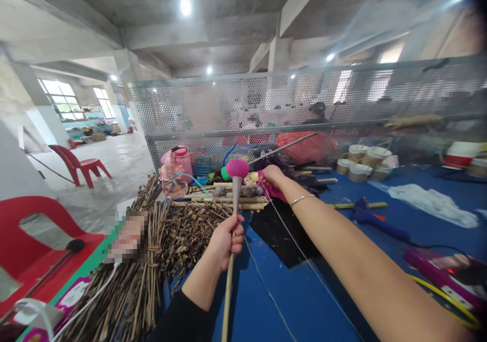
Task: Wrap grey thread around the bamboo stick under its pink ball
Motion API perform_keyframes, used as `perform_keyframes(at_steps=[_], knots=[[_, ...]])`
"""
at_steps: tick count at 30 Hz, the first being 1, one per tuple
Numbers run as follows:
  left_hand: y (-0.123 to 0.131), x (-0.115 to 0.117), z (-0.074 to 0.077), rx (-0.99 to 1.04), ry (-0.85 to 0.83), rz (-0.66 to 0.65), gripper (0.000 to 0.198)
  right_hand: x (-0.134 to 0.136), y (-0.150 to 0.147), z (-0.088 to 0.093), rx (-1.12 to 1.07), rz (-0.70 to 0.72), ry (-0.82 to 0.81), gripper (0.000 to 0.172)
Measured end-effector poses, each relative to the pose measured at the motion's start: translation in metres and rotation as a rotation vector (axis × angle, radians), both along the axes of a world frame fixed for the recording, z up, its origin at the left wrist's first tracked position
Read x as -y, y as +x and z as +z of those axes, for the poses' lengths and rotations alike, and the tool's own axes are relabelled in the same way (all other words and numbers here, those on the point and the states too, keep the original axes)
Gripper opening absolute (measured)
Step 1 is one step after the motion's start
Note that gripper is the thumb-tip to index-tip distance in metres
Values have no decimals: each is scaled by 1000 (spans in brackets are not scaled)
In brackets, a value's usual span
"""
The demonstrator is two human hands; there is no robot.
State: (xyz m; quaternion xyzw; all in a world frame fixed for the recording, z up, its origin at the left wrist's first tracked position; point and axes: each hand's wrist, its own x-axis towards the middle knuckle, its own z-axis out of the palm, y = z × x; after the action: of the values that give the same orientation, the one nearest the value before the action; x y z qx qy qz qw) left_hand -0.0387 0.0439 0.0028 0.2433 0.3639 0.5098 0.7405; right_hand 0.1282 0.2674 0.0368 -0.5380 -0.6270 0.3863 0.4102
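My left hand [228,238] is wrapped round a pale wooden stick [227,301], which stands tilted slightly over the table. Just above my fist, its upper part is a grey tapered sleeve [236,195]. A magenta yarn ball [238,168] appears right at the tip; I cannot tell whether it is attached or lies behind. My right hand [272,176] is reached forward, fingers pinched at a thin grey yarn [291,235] that trails down toward me. Magenta and pale yellow yarn [251,178] lie by those fingertips. A bracelet circles the right wrist.
Dried plant stalks [152,276] cover the left side of the blue table [266,301]. Behind are a pink jug [175,174] and a perforated metal screen [213,103]. A black cloth [283,230], small pots [357,164] and a purple device [445,276] sit rightward. Red chairs [45,220] stand left.
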Motion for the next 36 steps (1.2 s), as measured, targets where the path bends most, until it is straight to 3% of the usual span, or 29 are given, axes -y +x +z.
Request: perform_keyframes(at_steps=[6,18,23,25,27,30,32,34,36], knots=[[2,3,3,-3,6,-8,23,-8,2,50,-200,-106,24,15],[2,3,0,-10,20,-17,19,28,7,143,-554,20,324,10],[2,3,-2,-41,19,-11,19,37,6,165,-608,-19,420,8],[2,3,-2,-43,23,-10,20,42,9,160,-533,-37,443,6],[1,3,-1,-44,27,-14,20,50,15,145,-284,-22,315,5],[1,5,2,-59,30,-19,23,75,24,105,305,121,-69,9],[3,7,5,-84,34,-16,24,102,24,70,538,212,-144,19],[7,10,7,-121,51,-3,25,136,15,35,385,236,27,35],[12,14,7,-166,81,8,26,172,2,5,3,283,-61,55]])
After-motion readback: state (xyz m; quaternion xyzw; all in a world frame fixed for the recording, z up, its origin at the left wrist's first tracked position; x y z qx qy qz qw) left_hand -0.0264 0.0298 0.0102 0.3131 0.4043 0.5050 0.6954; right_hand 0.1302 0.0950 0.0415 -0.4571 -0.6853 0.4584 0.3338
